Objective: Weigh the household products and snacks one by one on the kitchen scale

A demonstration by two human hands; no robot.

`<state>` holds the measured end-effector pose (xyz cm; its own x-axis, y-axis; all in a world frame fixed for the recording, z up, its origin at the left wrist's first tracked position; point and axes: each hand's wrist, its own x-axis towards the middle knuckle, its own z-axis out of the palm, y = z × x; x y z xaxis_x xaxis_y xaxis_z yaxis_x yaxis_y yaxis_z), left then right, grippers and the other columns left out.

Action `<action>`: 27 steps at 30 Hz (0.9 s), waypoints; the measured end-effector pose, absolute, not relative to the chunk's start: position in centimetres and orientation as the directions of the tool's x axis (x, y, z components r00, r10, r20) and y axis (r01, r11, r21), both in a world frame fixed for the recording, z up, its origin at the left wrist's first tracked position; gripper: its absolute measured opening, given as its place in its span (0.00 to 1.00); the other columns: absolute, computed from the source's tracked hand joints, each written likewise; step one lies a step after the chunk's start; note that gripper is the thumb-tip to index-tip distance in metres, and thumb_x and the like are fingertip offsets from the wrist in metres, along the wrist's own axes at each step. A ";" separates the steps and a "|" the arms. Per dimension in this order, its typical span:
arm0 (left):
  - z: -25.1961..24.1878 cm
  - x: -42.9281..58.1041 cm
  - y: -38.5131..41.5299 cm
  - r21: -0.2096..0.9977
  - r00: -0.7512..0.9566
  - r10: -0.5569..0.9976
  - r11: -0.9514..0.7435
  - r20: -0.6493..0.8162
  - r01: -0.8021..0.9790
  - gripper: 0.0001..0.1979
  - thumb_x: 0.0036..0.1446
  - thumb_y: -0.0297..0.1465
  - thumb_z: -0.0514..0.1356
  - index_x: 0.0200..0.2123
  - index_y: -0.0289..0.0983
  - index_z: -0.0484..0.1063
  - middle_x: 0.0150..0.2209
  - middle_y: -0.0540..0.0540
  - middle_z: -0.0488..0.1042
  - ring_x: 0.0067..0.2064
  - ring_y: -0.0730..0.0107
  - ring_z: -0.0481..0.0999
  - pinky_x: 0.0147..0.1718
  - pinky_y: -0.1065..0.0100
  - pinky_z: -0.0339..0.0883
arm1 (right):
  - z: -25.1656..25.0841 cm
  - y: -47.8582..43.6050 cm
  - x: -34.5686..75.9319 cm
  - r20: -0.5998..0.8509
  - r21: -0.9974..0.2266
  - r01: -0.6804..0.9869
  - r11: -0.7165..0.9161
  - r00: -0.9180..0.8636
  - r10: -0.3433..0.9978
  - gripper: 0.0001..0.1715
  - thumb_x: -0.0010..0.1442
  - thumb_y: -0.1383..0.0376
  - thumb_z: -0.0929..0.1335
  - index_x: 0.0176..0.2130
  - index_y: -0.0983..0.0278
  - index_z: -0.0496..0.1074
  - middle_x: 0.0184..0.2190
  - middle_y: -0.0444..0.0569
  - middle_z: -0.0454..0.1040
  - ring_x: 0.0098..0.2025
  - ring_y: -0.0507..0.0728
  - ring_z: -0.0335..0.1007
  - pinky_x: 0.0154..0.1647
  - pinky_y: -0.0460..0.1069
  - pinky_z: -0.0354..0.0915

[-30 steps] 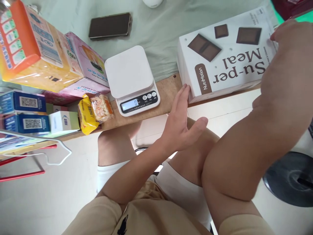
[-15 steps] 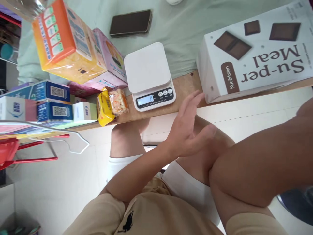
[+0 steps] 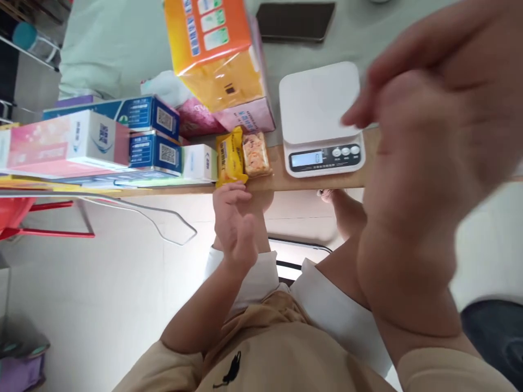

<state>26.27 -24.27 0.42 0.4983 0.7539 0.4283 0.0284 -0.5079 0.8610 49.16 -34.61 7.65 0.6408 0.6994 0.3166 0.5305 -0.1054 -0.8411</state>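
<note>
Just below the front edge of the board, my left hand (image 3: 235, 223) is empty, thumb apart from the fingers. Its fingertips come close to a yellow snack packet (image 3: 231, 158); contact cannot be made out. Beside that packet lies a clear-wrapped snack bar (image 3: 255, 154) with a nutty surface. My right hand (image 3: 433, 98) is large and blurred, raised close to the camera. Its bent fingers overlap the right side of a white kitchen scale (image 3: 318, 103), and whether it holds something is not visible. The scale's lit display seems to read 0, with a bare platform.
A tall orange and yellow pack (image 3: 220, 60) stands left of the scale. Blue boxes (image 3: 155, 152) and a pink-white box (image 3: 69, 142) are stacked further left. A dark phone (image 3: 295, 22) lies behind the scale. A white cable (image 3: 171, 215) hangs past the board's edge.
My left hand has moved left from near the scale to the snack packet. My right hand has risen into view, covering where the white Su-per Meal box stood. The view has shifted left.
</note>
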 end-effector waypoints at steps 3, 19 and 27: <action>-0.3 23.9 -23.0 0.876 0.446 0.823 -0.456 0.351 0.154 0.17 0.62 0.45 0.58 0.49 0.42 0.68 0.52 0.43 0.65 0.61 0.58 0.66 0.66 0.53 0.61 | 6.7 -31.4 45.6 0.338 -0.758 0.645 -0.102 0.520 0.784 0.19 0.69 0.56 0.60 0.52 0.57 0.72 0.50 0.51 0.73 0.57 0.63 0.68 0.54 0.59 0.68; 0.2 21.5 -22.4 0.833 0.542 0.814 -0.437 0.207 0.339 0.23 0.67 0.45 0.52 0.60 0.43 0.62 0.60 0.39 0.66 0.64 0.55 0.67 0.64 0.49 0.67 | 0.8 -25.9 37.8 0.478 -0.396 0.908 -0.137 0.331 0.814 0.12 0.69 0.65 0.65 0.46 0.52 0.77 0.45 0.41 0.79 0.51 0.58 0.67 0.49 0.55 0.59; -0.1 22.0 -22.7 0.835 0.517 0.788 -0.501 0.333 0.227 0.23 0.67 0.44 0.53 0.61 0.42 0.65 0.59 0.38 0.67 0.62 0.56 0.68 0.62 0.50 0.69 | 0.9 -25.8 38.0 0.638 -0.464 0.885 -0.039 0.364 0.679 0.10 0.67 0.66 0.67 0.35 0.54 0.77 0.36 0.40 0.81 0.43 0.55 0.72 0.44 0.54 0.59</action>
